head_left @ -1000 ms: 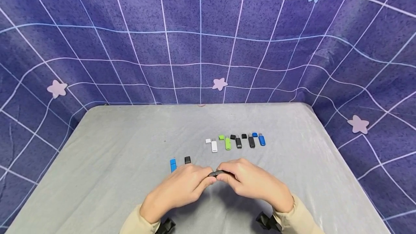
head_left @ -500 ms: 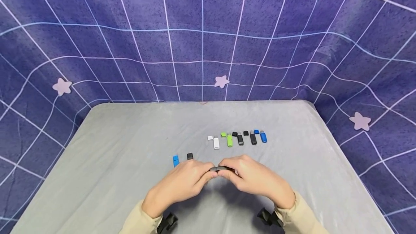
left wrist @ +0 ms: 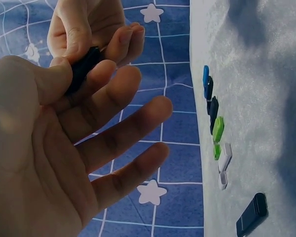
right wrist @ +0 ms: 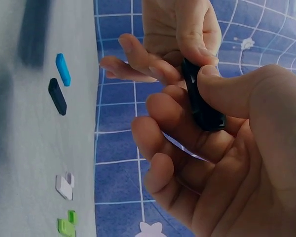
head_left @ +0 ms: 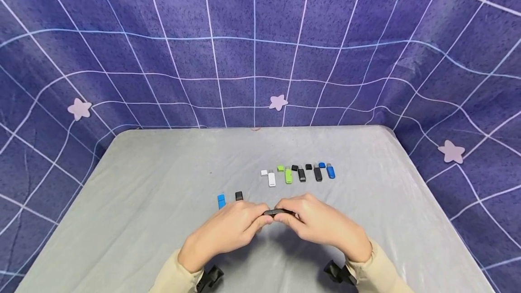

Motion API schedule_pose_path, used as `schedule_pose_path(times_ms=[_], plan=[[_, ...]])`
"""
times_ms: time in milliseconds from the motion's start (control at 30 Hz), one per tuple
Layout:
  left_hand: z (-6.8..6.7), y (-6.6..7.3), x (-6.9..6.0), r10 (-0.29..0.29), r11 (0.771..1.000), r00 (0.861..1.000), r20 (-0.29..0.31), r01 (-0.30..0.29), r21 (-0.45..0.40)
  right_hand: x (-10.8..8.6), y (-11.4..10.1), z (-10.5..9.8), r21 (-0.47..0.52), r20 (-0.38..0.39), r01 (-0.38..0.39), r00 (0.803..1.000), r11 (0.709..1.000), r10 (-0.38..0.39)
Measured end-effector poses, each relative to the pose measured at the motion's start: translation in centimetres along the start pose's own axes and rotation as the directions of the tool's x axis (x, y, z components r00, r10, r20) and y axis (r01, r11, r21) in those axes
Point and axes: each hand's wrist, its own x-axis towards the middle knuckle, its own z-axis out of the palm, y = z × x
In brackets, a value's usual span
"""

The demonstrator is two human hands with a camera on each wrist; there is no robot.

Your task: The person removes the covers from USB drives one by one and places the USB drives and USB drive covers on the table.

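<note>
A black USB flash drive (head_left: 278, 212) is held above the table between both hands. My left hand (head_left: 228, 227) pinches its left end between thumb and index finger; in the left wrist view the other fingers are spread. My right hand (head_left: 323, 220) grips the other end, and the right wrist view shows the thumb pressing on the drive's dark body (right wrist: 207, 111). Fingers cover part of it. Just beyond the left hand lie a capped blue USB flash drive (head_left: 221, 200) and another black USB flash drive (head_left: 239, 196), both partly hidden in the head view.
Farther back, a row of uncapped drives lies with their caps beside them: white (head_left: 272, 179), green (head_left: 288, 175), two black ones (head_left: 301, 174) and blue (head_left: 331, 171). A grey cloth covers the table (head_left: 163, 162). Behind it hangs a purple grid-patterned curtain (head_left: 232, 58).
The head view has shifted slightly, so the table things appear a little higher and to the right. Both hands keep hold of the black USB flash drive, which lies a bit more level.
</note>
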Motion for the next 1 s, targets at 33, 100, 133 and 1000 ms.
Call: schedule_pose_path(times_ms=[33,100,133,1000], plan=[[0.0,0.0,0.0,-0.004,1.0,1.0,0.002,0.004,-0.003,0.0,0.0,0.0,-0.002,0.002,-0.003,1.0,1.0,0.003],[0.1,0.0,0.0,-0.007,1.0,1.0,0.004,0.007,-0.01,-0.1,-0.1,0.0,0.001,0.008,-0.008,1.0,1.0,0.008],[0.1,0.0,0.0,-0.007,1.0,1.0,0.003,0.007,-0.013,-0.1,0.0,0.0,0.002,0.008,-0.009,1.0,1.0,0.009],[-1.2,0.0,0.0,-0.118,0.983,0.99,0.082,0.129,-0.131,0.9,-0.9,-0.6,-0.094,0.002,0.028,1.0,0.995,-0.028]])
